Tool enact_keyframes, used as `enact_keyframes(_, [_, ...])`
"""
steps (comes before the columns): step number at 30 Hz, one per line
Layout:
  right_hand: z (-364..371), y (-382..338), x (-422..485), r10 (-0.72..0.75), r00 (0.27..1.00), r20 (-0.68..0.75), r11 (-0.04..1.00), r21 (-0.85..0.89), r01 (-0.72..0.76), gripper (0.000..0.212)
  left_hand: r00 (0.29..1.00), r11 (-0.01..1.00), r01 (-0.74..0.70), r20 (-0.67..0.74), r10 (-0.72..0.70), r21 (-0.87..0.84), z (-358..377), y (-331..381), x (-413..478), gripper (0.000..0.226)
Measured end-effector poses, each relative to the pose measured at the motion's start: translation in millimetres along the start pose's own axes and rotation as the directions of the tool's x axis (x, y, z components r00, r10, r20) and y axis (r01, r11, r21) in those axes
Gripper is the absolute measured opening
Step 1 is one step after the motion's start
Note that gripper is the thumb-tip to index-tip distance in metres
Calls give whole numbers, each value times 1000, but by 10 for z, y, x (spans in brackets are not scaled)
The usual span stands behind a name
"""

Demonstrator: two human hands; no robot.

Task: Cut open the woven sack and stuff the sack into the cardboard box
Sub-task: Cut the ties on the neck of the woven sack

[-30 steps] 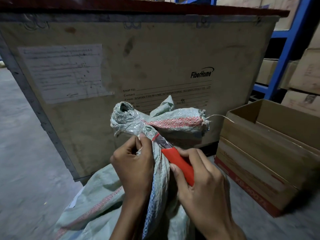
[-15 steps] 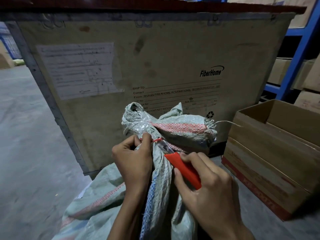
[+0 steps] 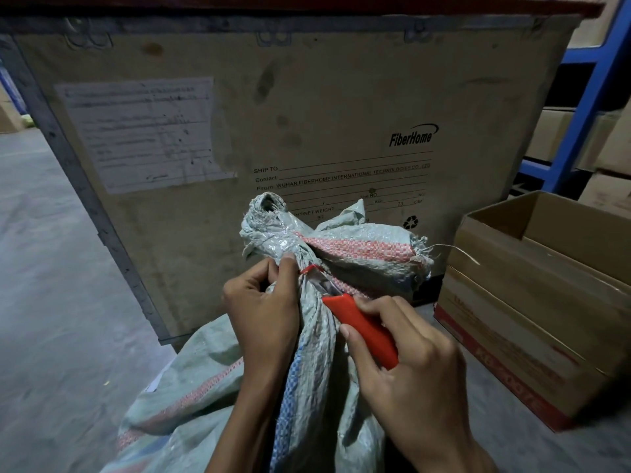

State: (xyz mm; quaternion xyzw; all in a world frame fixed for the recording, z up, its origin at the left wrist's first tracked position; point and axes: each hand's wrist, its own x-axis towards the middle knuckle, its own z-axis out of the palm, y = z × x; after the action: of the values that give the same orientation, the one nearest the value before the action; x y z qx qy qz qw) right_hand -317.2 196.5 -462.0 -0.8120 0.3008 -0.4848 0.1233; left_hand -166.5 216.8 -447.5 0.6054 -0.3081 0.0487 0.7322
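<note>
A pale green woven sack (image 3: 191,401) with red and blue stripes stands on the floor, its neck bunched and bound by a thin red tie (image 3: 309,268). My left hand (image 3: 263,308) pinches the neck just below the tie. My right hand (image 3: 406,373) grips a red-handled utility knife (image 3: 362,327), its blade against the neck beside the tie. The sack's gathered top (image 3: 341,247) flops to the right above the tie. An open cardboard box (image 3: 532,312) sits on the floor to the right.
A large FiberHome crate (image 3: 307,114) with a paper label stands directly behind the sack. Blue shelving (image 3: 587,97) holding cartons rises at the right. Grey concrete floor (image 3: 51,302) stretches to the left.
The view has shifted, so the sack and hands sit lower and further right in the frame. The knife handle has drawn back slightly from the tie; both grips are unchanged.
</note>
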Motion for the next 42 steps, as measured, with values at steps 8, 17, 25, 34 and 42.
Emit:
enact_keyframes(8, [-13, -33, 144, 109, 966, -232, 990, 117, -84, 22, 998, 999, 20, 58, -22, 29, 122, -93, -240, 57])
enact_keyframes(17, [-389, 287, 313, 359, 929, -90, 909, 257, -327, 19, 792, 819, 566, 340, -508, -95, 170, -218, -393, 41])
enact_keyframes(25, [-338, 392, 298, 455, 886, 91, 797, 403, -450, 33, 344, 495, 854, 542, -767, 159, 46, 120, -272, 29])
enact_keyframes(34, [-218, 286, 268, 372, 915, 158, 786, 471, -401, 25, 698, 863, 494, 544, -465, 105, 55, 187, -196, 47])
enact_keyframes(42, [-191, 46, 146, -33, 999, 8, 981, 193, 31, 49, 710, 834, 550, 549, -442, -41, 135, 203, -158, 48])
